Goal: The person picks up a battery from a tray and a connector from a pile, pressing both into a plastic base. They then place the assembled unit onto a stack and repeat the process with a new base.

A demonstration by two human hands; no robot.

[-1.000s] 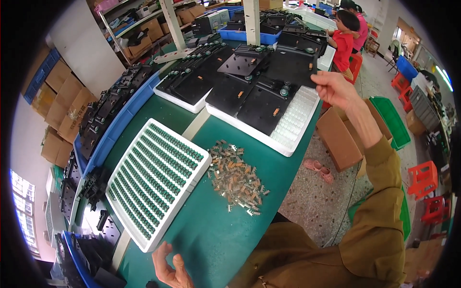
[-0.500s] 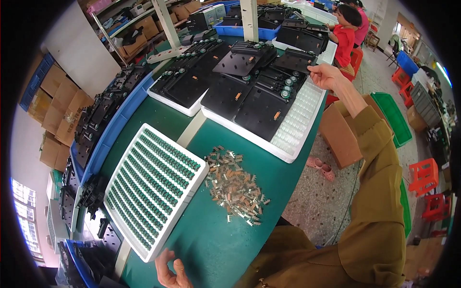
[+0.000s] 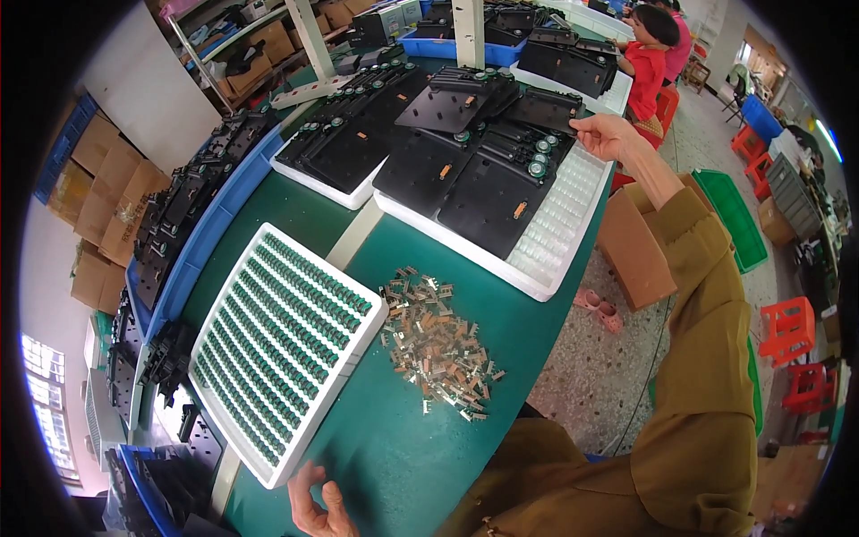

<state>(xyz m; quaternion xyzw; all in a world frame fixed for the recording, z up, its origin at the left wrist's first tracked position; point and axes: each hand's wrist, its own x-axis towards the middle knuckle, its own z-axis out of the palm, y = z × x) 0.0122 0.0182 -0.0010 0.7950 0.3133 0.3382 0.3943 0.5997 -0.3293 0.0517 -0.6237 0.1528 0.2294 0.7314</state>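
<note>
With fingers closed, my right hand (image 3: 608,141) grips the right edge of a black plastic panel (image 3: 542,109) at the far side of the table. The panel rests over other black panels with round green-rimmed parts, in a white foam tray (image 3: 573,210). My left hand (image 3: 320,508) is at the near edge of the picture, thumb and fingers apart, holding nothing. It is beside the lower corner of a white tray (image 3: 344,362) lined with rows of small round green parts (image 3: 277,345). Right of that tray lies a loose pile of small metal-and-brown connector pieces (image 3: 438,345).
A second foam tray (image 3: 344,192) with black panels stands left of the first. Along the left runs a blue-edged rack (image 3: 210,228) of black parts. A cardboard box (image 3: 635,246) and red stools (image 3: 787,331) are on the floor; a person in red (image 3: 646,76) sits farther back.
My right hand has shifted very slightly left, still on the black panel's edge. The view has moved a little; my left hand looks unchanged.
</note>
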